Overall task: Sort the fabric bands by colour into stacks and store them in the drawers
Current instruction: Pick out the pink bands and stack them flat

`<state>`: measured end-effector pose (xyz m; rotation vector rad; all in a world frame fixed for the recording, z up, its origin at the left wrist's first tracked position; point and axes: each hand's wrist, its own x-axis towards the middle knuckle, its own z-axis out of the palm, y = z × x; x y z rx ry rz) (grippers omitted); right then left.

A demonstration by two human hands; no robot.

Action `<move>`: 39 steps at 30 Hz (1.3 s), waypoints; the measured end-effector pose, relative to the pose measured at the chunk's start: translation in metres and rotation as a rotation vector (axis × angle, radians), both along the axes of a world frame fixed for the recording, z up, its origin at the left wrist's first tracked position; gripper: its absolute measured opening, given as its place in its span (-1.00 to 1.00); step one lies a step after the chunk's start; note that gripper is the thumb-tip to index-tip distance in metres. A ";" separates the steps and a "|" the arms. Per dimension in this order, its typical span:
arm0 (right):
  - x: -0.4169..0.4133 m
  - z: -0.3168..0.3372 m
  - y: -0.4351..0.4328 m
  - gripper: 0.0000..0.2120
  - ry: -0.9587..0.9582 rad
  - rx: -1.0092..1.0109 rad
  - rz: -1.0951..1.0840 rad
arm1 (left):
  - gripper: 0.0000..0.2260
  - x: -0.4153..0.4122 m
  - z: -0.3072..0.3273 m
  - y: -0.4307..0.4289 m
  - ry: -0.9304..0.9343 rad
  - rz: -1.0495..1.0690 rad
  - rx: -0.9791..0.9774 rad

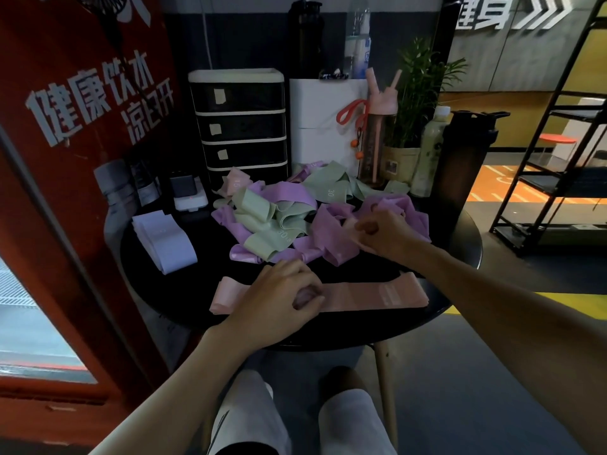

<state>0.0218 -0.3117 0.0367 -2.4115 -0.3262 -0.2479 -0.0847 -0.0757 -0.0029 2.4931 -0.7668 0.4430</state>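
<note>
On the table (361,330), a flat band (371,295) lay along the front edge, under the left hand (279,300). Behind it was the heap of bands (289,221), with the right hand (384,233) on its right part. A folded stack (164,241) lay to the left of the heap, apart from it. The drawer unit (239,126) stood behind the heap at the back left, with a box (325,126) just beside it on the right, and then a bottle (377,136) and a plant (414,103).
</note>
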 end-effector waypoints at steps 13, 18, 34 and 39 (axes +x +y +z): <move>-0.011 0.078 -0.009 -0.87 -0.245 0.104 -0.067 | -0.77 0.000 0.005 0.001 -0.052 -0.007 -0.049; -0.020 0.125 -0.011 -0.85 -0.334 0.151 -0.055 | -0.77 0.006 0.050 -0.005 -0.179 0.020 -0.152; -0.058 0.193 0.017 -0.91 -0.473 0.487 0.054 | -0.78 0.037 0.194 -0.057 -0.050 -0.017 -0.710; -0.062 0.188 0.020 -0.89 -0.435 0.485 0.062 | -0.93 0.039 0.200 -0.059 -0.064 -0.014 -0.819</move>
